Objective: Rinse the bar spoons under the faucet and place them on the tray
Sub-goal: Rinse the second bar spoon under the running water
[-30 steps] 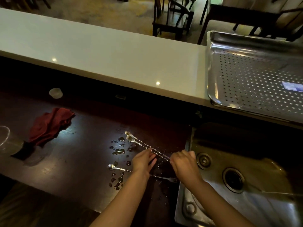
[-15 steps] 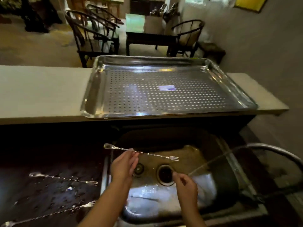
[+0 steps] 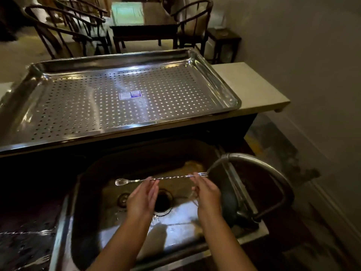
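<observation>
dim bar room, dark wooden chairs (image 3: 64,34) behind the pale counter (image 3: 252,85), and we're over the steel sink (image 3: 93,192). left hand (image 3: 141,200) pinches the bar spoon (image 3: 160,178) near its middle, fingers narrow and closed on the shaft. right hand (image 3: 207,192) grips it close to the forked end, fingertips likewise closed on the metal. spoon is held level across the basin, above the drain (image 3: 162,200), bowl end pointing to the sink's left wall, fork end right at the faucet (image 3: 254,163) mouth on the right side. water looks to be running off by the right hand, though the stream is faint.

so this reads as the rinse step, first spoon, just getting wet at the fork tip. next move, i'd say, calls for sliding the length through the stream, bowl included, then lifting it up and forward to the tray (image 3: 214,75) on the counter behind the sink's far edge. nothing lies on it yet.

materials now: the spoon is thin polished metal with a twisted stem, slick when wet, likely to roll in the fingers. tray is shiny perforated steel with a raised rim and a small label (image 3: 130,94) mid-floor. faucet is a curved brushed tube. two more spoons (image 3: 25,232) wait on the wet dark worktop left of the sink's edge.
</observation>
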`<state>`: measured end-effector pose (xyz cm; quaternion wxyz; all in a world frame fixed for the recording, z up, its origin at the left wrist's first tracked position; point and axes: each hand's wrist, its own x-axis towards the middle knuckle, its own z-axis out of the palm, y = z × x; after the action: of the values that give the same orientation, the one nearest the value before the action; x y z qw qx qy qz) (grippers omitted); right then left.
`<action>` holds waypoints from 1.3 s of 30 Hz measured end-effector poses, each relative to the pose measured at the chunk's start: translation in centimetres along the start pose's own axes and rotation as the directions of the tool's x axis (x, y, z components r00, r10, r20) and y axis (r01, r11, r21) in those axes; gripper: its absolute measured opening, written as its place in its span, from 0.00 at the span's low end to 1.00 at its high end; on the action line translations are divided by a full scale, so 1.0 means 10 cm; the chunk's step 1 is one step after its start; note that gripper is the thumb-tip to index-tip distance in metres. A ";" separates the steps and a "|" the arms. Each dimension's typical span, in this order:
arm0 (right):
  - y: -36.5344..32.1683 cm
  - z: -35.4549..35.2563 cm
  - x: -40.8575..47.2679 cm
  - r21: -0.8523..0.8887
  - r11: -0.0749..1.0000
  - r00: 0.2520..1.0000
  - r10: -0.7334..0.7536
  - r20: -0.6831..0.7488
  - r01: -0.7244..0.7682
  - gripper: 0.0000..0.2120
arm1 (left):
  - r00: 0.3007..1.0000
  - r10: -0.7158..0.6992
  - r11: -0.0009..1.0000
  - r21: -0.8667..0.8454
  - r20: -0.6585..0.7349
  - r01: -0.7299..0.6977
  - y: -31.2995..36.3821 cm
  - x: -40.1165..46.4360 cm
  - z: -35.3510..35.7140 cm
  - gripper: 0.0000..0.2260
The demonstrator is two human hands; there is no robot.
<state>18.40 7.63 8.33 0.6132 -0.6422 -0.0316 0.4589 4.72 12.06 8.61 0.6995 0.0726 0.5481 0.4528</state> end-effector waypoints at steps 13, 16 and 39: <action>-0.11 -0.19 0.25 0.005 0.998 0.998 -0.064 0.010 0.064 0.05 | 0.998 0.037 0.993 -0.112 -0.042 -0.041 -0.09 0.03 0.06 0.06; -0.11 -0.26 0.27 0.026 0.998 0.998 -0.064 -0.003 0.064 0.05 | 0.999 0.029 0.994 -0.105 -0.019 -0.030 -0.18 -0.01 0.14 0.05; -0.38 -0.69 0.38 0.182 0.968 0.984 -0.176 -0.010 0.175 0.08 | 0.971 -0.128 0.991 -0.023 0.202 0.136 -0.82 -0.17 0.95 0.03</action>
<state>26.89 5.62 8.18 0.7076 -0.5767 -0.0480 0.4056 17.21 9.82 8.60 0.7809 0.0685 0.4701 0.4056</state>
